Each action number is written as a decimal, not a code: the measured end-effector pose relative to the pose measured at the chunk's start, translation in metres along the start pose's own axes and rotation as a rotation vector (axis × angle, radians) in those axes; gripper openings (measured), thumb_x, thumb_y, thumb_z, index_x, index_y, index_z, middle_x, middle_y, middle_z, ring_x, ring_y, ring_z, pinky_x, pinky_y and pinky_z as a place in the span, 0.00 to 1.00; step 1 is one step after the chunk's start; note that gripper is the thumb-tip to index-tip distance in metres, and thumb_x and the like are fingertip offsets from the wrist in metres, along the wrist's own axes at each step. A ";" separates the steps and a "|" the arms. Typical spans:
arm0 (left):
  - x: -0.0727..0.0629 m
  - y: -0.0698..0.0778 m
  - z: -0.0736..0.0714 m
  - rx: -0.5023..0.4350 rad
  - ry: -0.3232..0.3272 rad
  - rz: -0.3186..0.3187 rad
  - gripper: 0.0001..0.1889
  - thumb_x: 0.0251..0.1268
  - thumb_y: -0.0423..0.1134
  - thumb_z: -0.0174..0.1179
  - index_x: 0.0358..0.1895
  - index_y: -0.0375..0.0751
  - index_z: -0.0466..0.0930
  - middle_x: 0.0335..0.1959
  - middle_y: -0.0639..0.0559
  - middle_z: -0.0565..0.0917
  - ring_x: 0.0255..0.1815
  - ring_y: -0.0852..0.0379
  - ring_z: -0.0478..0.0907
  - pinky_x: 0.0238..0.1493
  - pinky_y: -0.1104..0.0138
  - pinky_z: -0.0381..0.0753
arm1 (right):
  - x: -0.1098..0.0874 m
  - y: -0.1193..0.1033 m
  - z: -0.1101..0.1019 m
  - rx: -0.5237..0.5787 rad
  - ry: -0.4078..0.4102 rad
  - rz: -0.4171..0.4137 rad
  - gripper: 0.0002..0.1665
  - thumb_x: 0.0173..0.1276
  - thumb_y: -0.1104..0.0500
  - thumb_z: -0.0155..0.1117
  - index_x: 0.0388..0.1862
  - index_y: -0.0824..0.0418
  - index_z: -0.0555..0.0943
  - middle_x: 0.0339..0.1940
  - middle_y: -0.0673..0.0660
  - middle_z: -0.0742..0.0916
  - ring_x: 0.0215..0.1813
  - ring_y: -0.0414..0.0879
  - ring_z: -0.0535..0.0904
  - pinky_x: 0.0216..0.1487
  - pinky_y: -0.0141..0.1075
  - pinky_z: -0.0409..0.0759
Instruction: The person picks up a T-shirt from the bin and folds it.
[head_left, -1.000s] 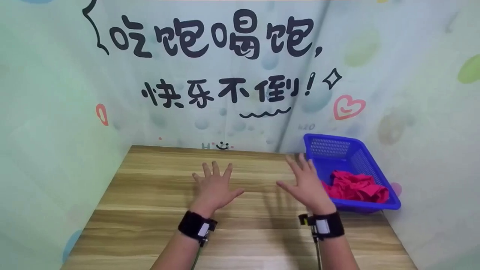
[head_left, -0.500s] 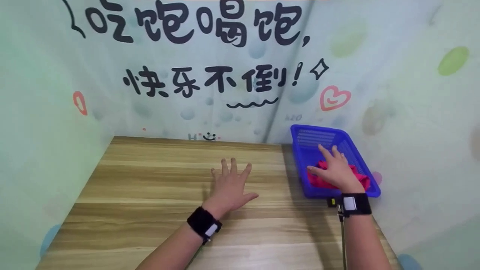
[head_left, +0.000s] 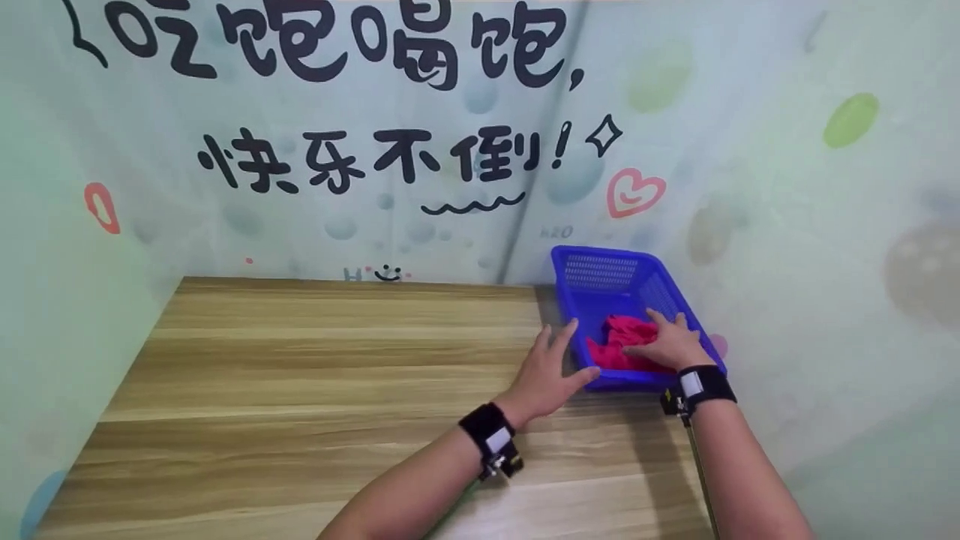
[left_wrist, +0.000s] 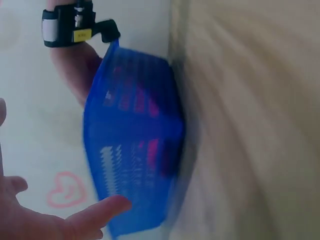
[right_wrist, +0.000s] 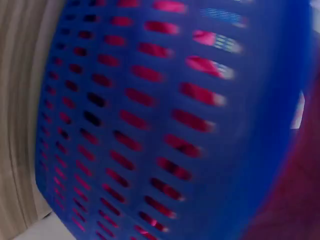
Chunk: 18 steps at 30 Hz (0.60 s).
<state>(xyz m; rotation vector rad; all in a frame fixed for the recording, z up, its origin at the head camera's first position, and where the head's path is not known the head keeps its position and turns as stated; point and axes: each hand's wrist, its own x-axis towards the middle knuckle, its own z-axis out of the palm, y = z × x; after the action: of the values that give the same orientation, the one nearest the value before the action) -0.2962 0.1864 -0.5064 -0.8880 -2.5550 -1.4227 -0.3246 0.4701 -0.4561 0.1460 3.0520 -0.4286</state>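
Red cloth (head_left: 619, 331) crumpled in blue basket (head_left: 600, 303) on desk (head_left: 300, 375); right hand (head_left: 673, 346) over it, fingers parted, contact unclear; left hand (head_left: 546, 379) loose, fingers spread beside basket

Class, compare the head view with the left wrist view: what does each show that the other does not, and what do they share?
Only the head view: the black writing on the wall, the smiley face, the left wristband, and the inside of the basket seen from above, where the cloth lies.

Only the left wrist view: the cloth glimpsed through the slots in the basket's outer walls.

Both: the basket, the left hand, the right hand, the right wristband, the heart and the table.
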 end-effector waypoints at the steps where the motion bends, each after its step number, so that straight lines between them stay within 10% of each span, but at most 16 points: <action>1: 0.004 0.001 0.008 -0.047 0.008 -0.037 0.46 0.61 0.70 0.53 0.78 0.60 0.45 0.76 0.39 0.51 0.74 0.42 0.53 0.68 0.50 0.60 | 0.002 0.001 0.003 -0.009 0.002 -0.003 0.65 0.53 0.29 0.67 0.78 0.62 0.52 0.72 0.82 0.49 0.67 0.86 0.40 0.57 0.78 0.46; 7: 0.025 0.006 0.044 -0.288 0.058 -0.273 0.53 0.57 0.66 0.61 0.78 0.47 0.44 0.75 0.47 0.57 0.72 0.52 0.57 0.69 0.60 0.59 | 0.009 0.004 0.016 -0.039 -0.060 -0.001 0.69 0.48 0.28 0.71 0.78 0.60 0.51 0.70 0.81 0.54 0.66 0.84 0.49 0.56 0.77 0.52; 14: 0.043 0.013 0.061 -0.596 0.090 -0.438 0.50 0.60 0.43 0.67 0.79 0.49 0.40 0.68 0.42 0.69 0.31 0.35 0.82 0.28 0.50 0.83 | 0.016 -0.002 0.018 -0.093 -0.126 -0.066 0.64 0.50 0.34 0.73 0.77 0.61 0.55 0.58 0.81 0.74 0.62 0.76 0.66 0.55 0.67 0.67; 18: 0.046 0.017 0.067 -0.613 0.111 -0.400 0.50 0.60 0.33 0.65 0.78 0.41 0.38 0.71 0.40 0.65 0.49 0.42 0.80 0.40 0.60 0.83 | 0.022 0.001 0.025 -0.152 -0.130 -0.143 0.58 0.50 0.38 0.74 0.74 0.61 0.62 0.44 0.75 0.82 0.51 0.70 0.78 0.52 0.60 0.74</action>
<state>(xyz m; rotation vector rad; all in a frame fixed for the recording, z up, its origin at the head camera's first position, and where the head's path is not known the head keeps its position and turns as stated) -0.3119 0.2671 -0.5162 -0.3171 -2.3180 -2.3660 -0.3449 0.4660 -0.4819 -0.1039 2.9615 -0.2020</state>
